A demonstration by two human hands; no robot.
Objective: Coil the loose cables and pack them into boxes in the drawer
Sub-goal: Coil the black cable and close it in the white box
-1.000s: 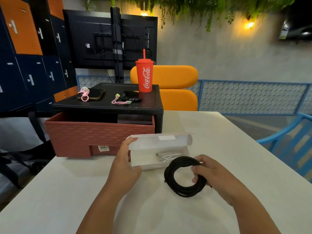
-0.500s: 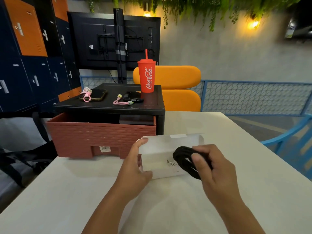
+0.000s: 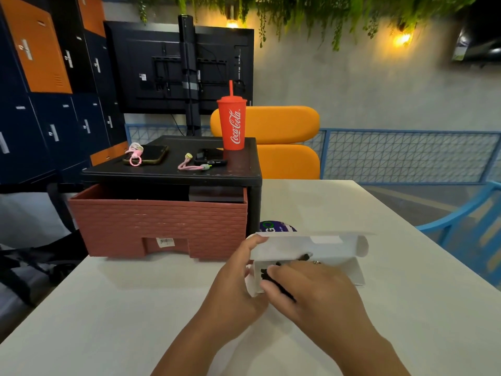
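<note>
Far-left part of the white table [image 3: 352, 207]: black drawer unit [image 3: 173, 172], with its brick-red drawer [image 3: 157, 221] pulled out toward the person. On top of the unit are a red cup [image 3: 232, 123] and two phones with pink straps. A round purple item [image 3: 273, 226] is wedged between the unit and the white box [image 3: 349, 270].

The box lies mid-table, its long axis parallel to the near edge, with the lid flap raised on the far side. The left hand [image 3: 238, 289] grips its left end. The right hand [image 3: 311, 291] is curled over the black cable [image 3: 267, 275], holding it inside the box. The coil is mostly hidden, so its lie is unclear.
</note>
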